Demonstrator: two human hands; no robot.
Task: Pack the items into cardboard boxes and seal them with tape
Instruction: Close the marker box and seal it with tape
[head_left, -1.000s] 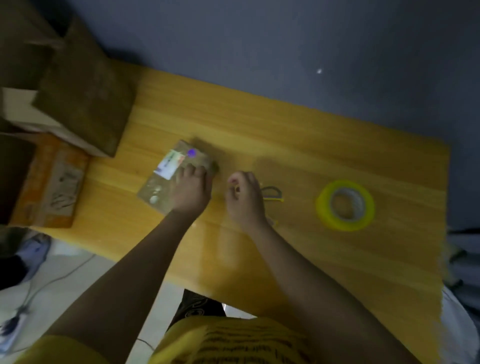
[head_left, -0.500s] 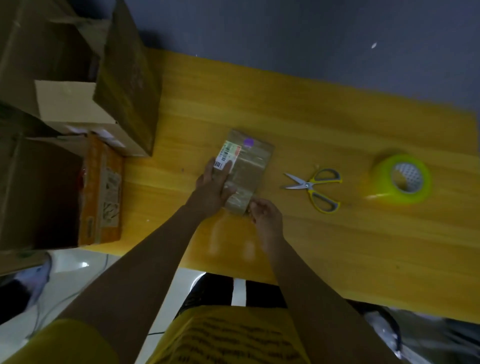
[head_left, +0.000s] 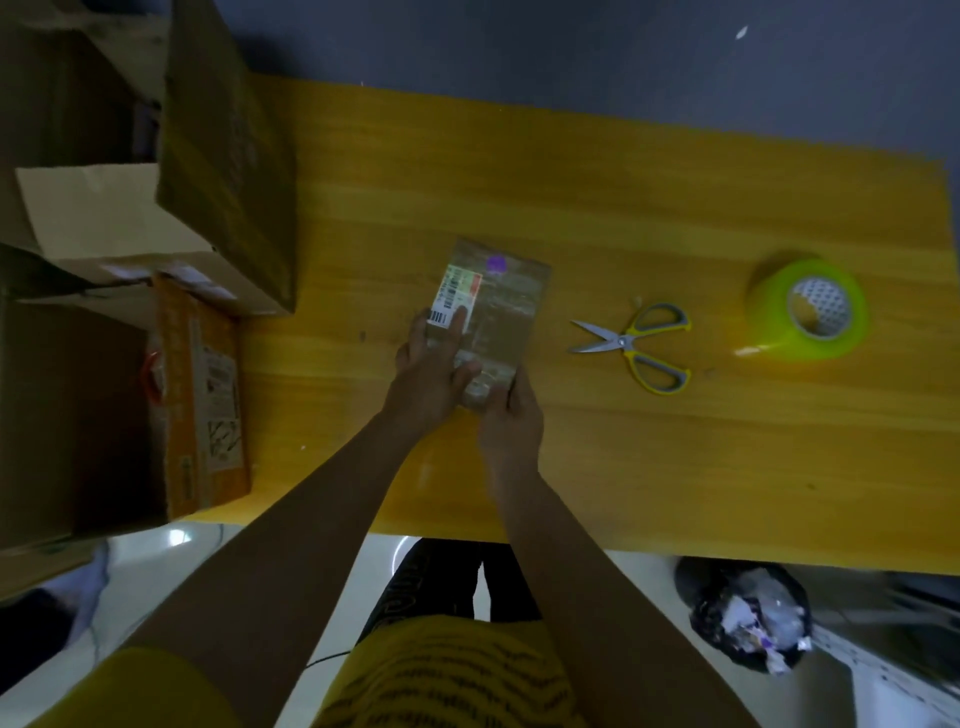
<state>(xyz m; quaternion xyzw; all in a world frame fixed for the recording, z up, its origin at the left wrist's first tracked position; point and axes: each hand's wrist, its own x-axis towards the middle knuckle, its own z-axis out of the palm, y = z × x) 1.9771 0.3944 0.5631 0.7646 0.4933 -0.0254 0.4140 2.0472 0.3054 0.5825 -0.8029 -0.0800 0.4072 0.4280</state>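
Note:
A small flat cardboard box (head_left: 511, 306) with a barcode label and a purple dot lies in the middle of the yellow wooden table (head_left: 623, 208). My left hand (head_left: 431, 366) rests flat on its left side, fingers spread over the label. My right hand (head_left: 511, 418) grips the box's near end, where shiny tape shows. Yellow-handled scissors (head_left: 636, 345) lie open to the right of the box. Further right stands a roll of yellow-green tape (head_left: 808, 312).
Large open cardboard boxes (head_left: 223, 156) stand at the table's left end, with an orange printed carton (head_left: 202, 395) in front of them. A black rubbish bag (head_left: 748, 618) sits on the floor under the table's near right edge.
My right hand left the scissors on the table and came to the near end of the small box. The box turned lengthwise towards me. My left hand stayed on it.

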